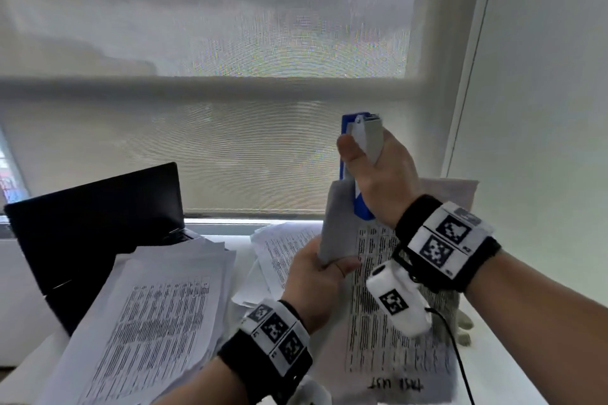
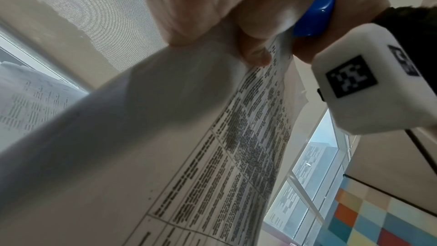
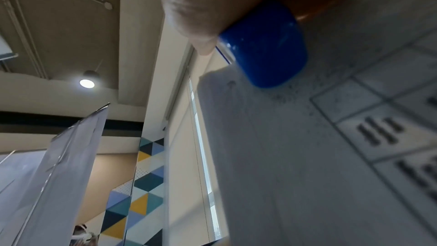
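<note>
Right hand point(image 1: 378, 181) is wrapped around a blue and grey stapler point(image 1: 365, 135), thumb on top. The stapler sits at the top corner of a printed sheaf point(image 1: 362, 339), held upright above the bench point(image 1: 510, 381), to the right of the laptop point(image 1: 98, 223). Left hand point(image 1: 316, 273) pinches the sheaf's edge nearest the laptop, which curls. Likely risk: with the pages bowed, squeezing now could staple them askew or miss the back sheets.

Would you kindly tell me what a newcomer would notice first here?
Most striking is the blue and grey stapler gripped in the right hand, centre-right before the window blind, meeting the top of the printed sheets the left hand holds up. To the left, a black laptop stands behind a pile of papers.
</note>
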Motion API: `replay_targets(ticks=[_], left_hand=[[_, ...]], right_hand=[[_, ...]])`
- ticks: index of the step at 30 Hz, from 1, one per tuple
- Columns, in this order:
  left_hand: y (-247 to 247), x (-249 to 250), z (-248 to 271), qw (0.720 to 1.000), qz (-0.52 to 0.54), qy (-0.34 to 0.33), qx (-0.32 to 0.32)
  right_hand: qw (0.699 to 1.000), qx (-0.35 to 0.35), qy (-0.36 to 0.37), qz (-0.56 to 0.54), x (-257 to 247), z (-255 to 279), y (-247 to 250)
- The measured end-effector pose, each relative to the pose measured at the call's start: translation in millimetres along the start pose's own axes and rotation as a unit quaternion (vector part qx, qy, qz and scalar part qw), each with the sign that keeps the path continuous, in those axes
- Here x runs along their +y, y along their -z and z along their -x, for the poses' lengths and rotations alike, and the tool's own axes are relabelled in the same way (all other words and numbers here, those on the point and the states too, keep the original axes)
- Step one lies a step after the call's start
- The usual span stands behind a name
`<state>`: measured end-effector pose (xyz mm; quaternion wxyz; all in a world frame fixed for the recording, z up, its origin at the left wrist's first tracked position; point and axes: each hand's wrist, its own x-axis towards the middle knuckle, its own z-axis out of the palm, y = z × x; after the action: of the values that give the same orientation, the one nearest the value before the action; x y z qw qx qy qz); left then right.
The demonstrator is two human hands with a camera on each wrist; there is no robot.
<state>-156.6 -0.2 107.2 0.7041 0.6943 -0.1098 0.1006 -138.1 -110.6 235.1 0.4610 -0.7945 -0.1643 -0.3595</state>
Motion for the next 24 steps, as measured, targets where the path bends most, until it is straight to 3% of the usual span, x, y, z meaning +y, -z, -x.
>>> replay_targets(ticks=[5,8,13,16,18,20,24], left_hand=[[9.0,0.3,3.4,0.999,-0.025,0.004,-0.023],[14.3,-4.7,-0.6,0.999,-0.026,0.019,-0.025],[46.8,-22.7,-9.4,0.994,-0.053,0.09,0.019],[95.1,-32.1,-25.1,0.982,-0.079,0.153,0.079],[136.6,-26.9,-37.9,0.972,-0.125,0.185,0.075],[184.2,-15.1,-51.5,0.948,-0.242,0.196,0.068],[266.7,-9.6,-79.3,0.851,-0.473,0.198,0.11]], right_hand=[[0.999,0.05,-0.005,-0.008,2.8,1.9,-12.2],[0.999,0.04,-0.031,-0.02,3.1,0.2,-16.7],[0.993,0.064,-0.063,-0.076,15.8,-6.6,-6.8],[0.993,0.016,-0.111,-0.045,41.6,3.6,6.4],[0.984,-0.039,-0.176,-0.005,65.3,19.5,12.3],[0.962,-0.106,-0.248,0.041,90.3,39.5,14.9],[0.891,-0.227,-0.36,0.161,150.7,78.9,7.8]])
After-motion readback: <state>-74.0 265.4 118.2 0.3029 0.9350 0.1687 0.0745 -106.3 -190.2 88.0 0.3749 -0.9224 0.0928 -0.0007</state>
